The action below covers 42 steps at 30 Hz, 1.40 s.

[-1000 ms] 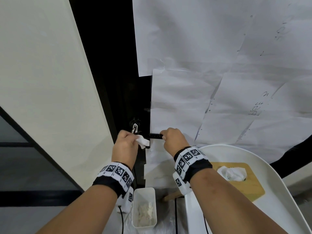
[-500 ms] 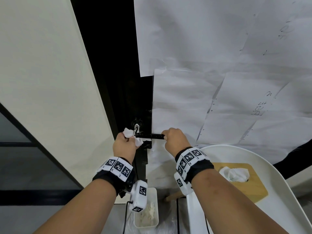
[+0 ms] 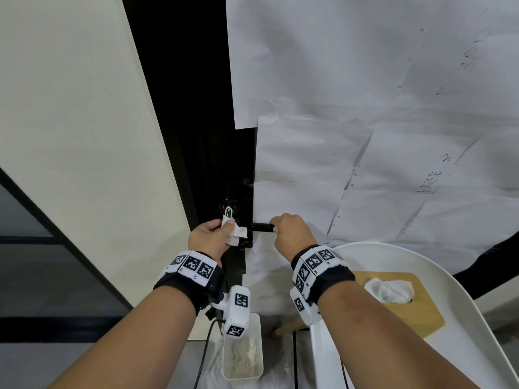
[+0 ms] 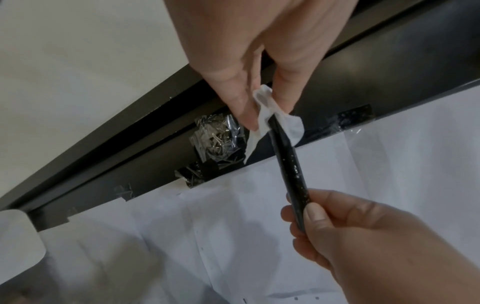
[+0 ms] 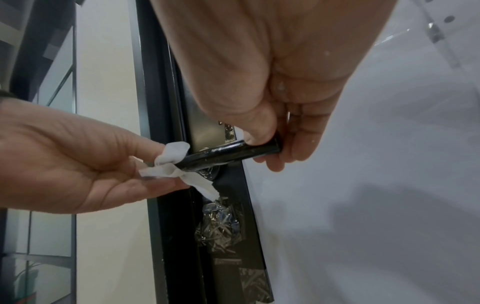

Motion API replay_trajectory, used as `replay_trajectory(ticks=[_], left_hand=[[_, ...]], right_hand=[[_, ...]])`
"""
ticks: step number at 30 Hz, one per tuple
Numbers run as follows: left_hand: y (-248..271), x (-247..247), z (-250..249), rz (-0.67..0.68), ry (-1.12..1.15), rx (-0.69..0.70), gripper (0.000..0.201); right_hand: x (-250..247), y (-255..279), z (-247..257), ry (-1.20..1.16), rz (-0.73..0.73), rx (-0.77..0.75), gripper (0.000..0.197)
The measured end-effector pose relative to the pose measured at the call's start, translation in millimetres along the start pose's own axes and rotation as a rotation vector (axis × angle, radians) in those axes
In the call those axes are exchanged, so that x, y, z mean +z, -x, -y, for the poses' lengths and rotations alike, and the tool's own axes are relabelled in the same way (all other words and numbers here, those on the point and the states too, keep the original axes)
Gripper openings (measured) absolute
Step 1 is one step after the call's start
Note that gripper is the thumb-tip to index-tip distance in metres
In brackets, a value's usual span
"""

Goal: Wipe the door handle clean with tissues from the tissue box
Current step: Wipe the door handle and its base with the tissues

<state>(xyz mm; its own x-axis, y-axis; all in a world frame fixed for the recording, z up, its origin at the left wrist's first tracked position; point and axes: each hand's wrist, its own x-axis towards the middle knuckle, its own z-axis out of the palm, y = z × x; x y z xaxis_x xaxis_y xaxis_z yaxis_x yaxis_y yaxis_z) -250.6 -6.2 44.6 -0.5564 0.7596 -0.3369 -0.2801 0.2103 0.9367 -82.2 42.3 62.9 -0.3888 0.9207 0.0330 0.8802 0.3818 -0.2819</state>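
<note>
Gripping one door handle (image 5: 231, 153): two hands, one tissue (image 5: 171, 162).

- Both forearms bare; no sleeves seen.
- Left wrist band (image 3: 193, 272): black fabric cuff, topped by a row of white square tiles, each printed with a black-and-white coded marker.
- Left wrist camera unit (image 3: 237, 311): white rounded housing hung below the cuff, two coded markers shown on its faces; a black cable (image 3: 205, 352) is run down from it.
- Right wrist band (image 3: 320, 269): same black cuff, white marker tiles wrapped around top and side.
- Right wrist camera unit (image 3: 304, 308): white housing under the wrist, one marker visible.
- Fingernails noted short and unpainted in the left wrist view.
</note>
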Motion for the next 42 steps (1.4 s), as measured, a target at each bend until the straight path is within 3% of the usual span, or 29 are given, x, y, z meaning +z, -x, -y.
replay_trajectory(ticks=[5,18,24,28,34,38,42], left_hand=[[-2,3,-10,0.028,-0.108,0.009,0.014],[3,-14,-7,-0.166,-0.367,0.263,0.022],[6,-16,-6,-0.221,-0.364,0.318,0.021],[8,-10,-6,-0.201,-0.303,0.369,0.020],[8,-3,-9,-0.030,-0.306,0.345,0.020],[4,-3,-15,-0.049,-0.313,0.328,0.024],[-1,-3,-13,-0.067,-0.367,0.398,0.014]], right_hand=[[0,0,0,0.013,-0.010,-0.012,0.032],[-1,0,0,0.027,-0.014,-0.027,0.031],[-2,0,1,0.034,-0.007,-0.017,0.034],[-2,1,1,0.030,-0.006,-0.017,0.034],[-3,2,2,0.023,0.010,-0.016,0.034],[-4,1,3,0.017,0.021,-0.013,0.032],[-3,1,2,0.008,0.020,-0.002,0.032]])
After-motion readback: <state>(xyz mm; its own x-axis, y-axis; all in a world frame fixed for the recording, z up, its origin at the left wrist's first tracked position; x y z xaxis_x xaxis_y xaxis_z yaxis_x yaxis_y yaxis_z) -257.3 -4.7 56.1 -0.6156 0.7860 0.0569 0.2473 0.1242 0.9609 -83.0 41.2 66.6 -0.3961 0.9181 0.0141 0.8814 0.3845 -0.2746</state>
